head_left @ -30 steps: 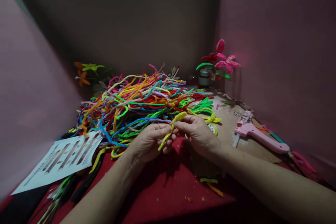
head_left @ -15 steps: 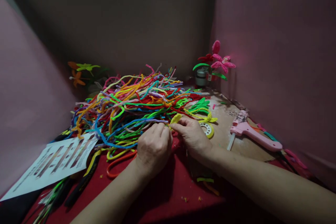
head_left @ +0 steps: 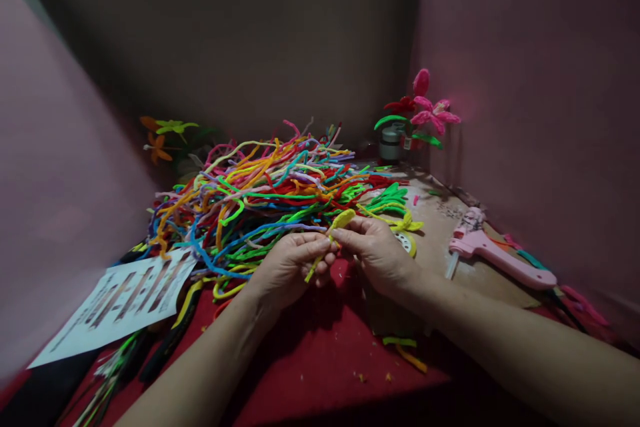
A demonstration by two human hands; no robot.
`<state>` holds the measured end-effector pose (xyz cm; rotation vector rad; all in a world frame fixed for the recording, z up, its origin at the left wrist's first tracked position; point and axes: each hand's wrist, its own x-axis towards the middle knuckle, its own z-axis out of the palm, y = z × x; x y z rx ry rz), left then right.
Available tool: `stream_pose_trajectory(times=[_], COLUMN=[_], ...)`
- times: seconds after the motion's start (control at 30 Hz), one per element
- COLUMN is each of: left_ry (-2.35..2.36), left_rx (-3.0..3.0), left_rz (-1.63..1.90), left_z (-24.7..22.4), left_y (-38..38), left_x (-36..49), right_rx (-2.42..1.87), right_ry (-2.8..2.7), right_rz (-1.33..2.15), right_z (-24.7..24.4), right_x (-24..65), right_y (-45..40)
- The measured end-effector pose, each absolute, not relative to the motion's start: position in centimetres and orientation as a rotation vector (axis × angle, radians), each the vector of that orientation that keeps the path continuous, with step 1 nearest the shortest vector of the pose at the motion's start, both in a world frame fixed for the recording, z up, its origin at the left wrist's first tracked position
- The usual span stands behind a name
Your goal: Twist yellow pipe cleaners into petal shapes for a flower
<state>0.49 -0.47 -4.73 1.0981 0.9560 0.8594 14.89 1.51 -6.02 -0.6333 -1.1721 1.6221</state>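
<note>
A yellow pipe cleaner (head_left: 343,218), bent into a petal-like loop with a tail hanging lower left, is pinched between both hands. My left hand (head_left: 295,261) grips the tail side, thumb and fingers pressed together. At the base of the loop, my right hand (head_left: 373,247) is closed on the same piece. Just behind the hands lies a large heap of multicoloured pipe cleaners (head_left: 260,193). Another yellow shaped piece (head_left: 409,223) rests beyond my right hand, beside a yellow-rimmed white spool (head_left: 406,243) partly hidden by that hand.
To the right a pink glue gun (head_left: 500,257) lies on a brown board (head_left: 435,260). A printed sheet (head_left: 120,300) and black-and-yellow handles (head_left: 183,310) are at left. Pink flowers (head_left: 435,110) stand at the back right, orange flowers (head_left: 157,147) at the back left. Yellow and orange scraps (head_left: 407,350) lie in front.
My left hand has turned from knuckles-up to show its thumb and fingers, so the yellow tail is now visible. The view has shifted slightly left, and scenery sits further right.
</note>
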Motion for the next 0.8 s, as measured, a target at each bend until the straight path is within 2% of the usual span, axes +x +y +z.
stream_pose_trajectory(times=[0.27, 0.33, 0.57, 0.73, 0.8], left_ry=[1.732, 1.723, 1.347, 1.223, 1.265], left_rx=[2.432, 2.392, 1.531, 1.456, 1.464], left_rz=[1.036, 1.027, 0.828, 0.825, 0.854], left_z=[-5.5, -5.4, -3.6, -3.3, -3.3], left_y=[-1.8, -1.8, -1.3, -1.1, -1.2], left_x=[2.0, 2.0, 1.2, 1.2, 1.4], right_rx=[-0.850, -0.826, -0.700, -0.715, -0.760], right_ry=[-0.994, -1.030, -1.001, -1.056, -1.146], right_rz=[1.623, 1.626, 1.631, 1.690, 1.615], right_z=[-7.0, -7.0, -6.5, -6.3, -6.1], right_x=[14.3, 14.3, 15.0, 15.2, 15.2], right_y=[1.6, 1.7, 2.3, 2.1, 2.1])
